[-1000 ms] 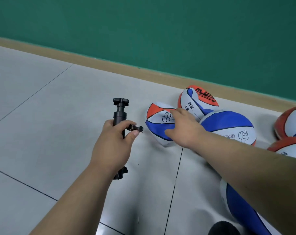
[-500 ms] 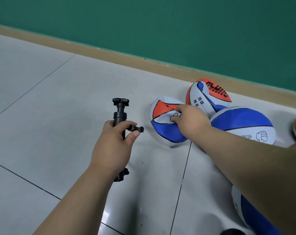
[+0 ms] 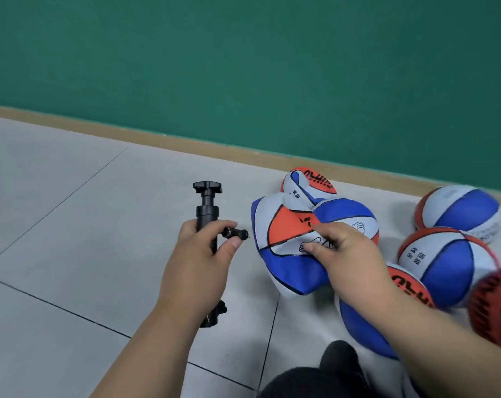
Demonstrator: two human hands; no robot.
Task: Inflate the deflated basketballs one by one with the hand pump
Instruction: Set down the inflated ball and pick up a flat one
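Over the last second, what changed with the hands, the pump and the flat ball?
The right hand, earlier laid on the deflated basketball, now pinches a fold of its skin and has tipped it up. The left hand still grips the hand pump upright on the floor, nozzle toward that ball.
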